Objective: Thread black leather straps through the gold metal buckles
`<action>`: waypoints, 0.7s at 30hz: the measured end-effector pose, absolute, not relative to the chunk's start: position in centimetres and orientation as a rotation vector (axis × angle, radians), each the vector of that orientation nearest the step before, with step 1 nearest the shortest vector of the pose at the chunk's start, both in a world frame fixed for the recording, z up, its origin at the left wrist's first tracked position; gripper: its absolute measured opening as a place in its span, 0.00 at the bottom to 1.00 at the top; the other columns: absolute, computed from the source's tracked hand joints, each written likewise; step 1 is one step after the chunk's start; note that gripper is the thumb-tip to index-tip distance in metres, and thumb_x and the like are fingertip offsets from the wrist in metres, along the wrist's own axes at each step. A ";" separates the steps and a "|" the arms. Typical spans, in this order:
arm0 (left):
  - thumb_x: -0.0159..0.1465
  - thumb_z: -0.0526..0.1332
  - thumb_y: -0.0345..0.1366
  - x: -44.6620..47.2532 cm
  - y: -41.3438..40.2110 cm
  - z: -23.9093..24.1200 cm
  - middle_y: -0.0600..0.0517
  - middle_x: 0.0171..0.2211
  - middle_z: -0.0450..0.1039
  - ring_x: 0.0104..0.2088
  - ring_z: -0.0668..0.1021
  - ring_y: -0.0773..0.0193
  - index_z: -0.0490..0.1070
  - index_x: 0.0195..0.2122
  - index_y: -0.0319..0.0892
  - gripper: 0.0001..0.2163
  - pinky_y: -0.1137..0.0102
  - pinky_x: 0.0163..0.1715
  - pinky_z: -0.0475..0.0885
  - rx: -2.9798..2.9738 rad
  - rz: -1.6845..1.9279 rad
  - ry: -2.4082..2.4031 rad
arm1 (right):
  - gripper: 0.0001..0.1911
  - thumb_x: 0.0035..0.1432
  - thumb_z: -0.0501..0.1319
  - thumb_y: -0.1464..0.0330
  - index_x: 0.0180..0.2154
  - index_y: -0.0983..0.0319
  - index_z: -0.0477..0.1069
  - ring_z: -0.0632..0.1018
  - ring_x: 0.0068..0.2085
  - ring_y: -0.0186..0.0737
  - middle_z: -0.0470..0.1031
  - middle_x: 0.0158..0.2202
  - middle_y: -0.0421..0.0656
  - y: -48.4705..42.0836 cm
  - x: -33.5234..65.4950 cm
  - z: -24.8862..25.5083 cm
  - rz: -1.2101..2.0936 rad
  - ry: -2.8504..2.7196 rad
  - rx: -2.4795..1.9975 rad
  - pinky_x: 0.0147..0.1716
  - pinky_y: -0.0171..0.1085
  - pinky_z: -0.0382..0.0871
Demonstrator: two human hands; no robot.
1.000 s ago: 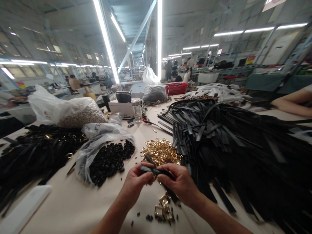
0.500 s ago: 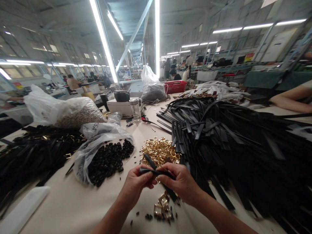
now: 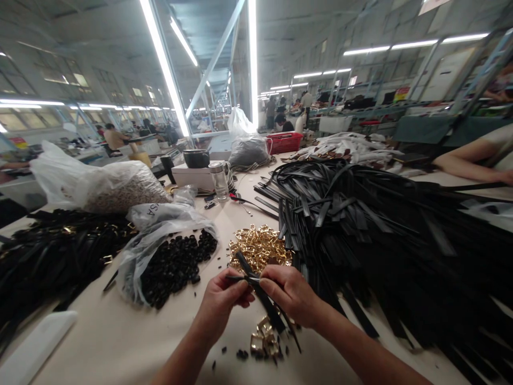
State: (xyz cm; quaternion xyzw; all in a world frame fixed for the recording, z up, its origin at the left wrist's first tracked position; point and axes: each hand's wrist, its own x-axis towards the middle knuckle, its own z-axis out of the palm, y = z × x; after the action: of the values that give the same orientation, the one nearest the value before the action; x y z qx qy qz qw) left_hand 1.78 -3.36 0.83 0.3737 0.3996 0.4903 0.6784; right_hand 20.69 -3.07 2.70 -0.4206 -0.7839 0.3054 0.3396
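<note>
Between my two hands is a black strap (image 3: 266, 306), running from above my fingertips down toward me. My left hand (image 3: 224, 294) pinches a dark strip end of it on the left. With thumb and fingers, my right hand (image 3: 290, 291) grips it on the right; a thin tail hangs below that hand. Just beyond my fingers lies a heap of gold buckles (image 3: 260, 240). Several loose gold buckles (image 3: 262, 339) and small black bits (image 3: 241, 354) rest on the table nearer me. Whether a loop sits where the strips cross is hidden by my fingers.
A large pile of black straps (image 3: 360, 235) covers the right side. Left of my hands, a plastic bag (image 3: 130, 256) spills black loops (image 3: 176, 267); buckled straps (image 3: 52, 251) lie farther left. A glass bottle (image 3: 219, 182) stands behind. Another person's arm (image 3: 468, 155) rests at far right.
My right hand has turned slightly, and the strip between my hands now shows narrower, edge-on. A thin tail now shows below the right hand. The whole view has shifted slightly.
</note>
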 end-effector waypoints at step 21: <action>0.50 0.72 0.38 1.9 -3.5 0.3 0.51 0.21 0.76 0.22 0.77 0.66 0.72 0.28 0.38 0.12 0.74 0.21 0.70 0.894 1.066 0.947 | 0.15 0.63 0.54 0.62 0.27 0.63 0.70 0.67 0.26 0.31 0.66 0.23 0.37 -3.1 20.8 3.1 0.782 -2.093 -1.067 0.25 0.30 0.57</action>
State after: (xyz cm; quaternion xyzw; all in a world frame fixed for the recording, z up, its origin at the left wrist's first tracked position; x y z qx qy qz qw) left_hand 1.91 -3.55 0.31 0.3961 0.4197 0.4722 0.6664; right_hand 20.77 -3.07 3.08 -0.4072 -0.7989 0.2986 0.3268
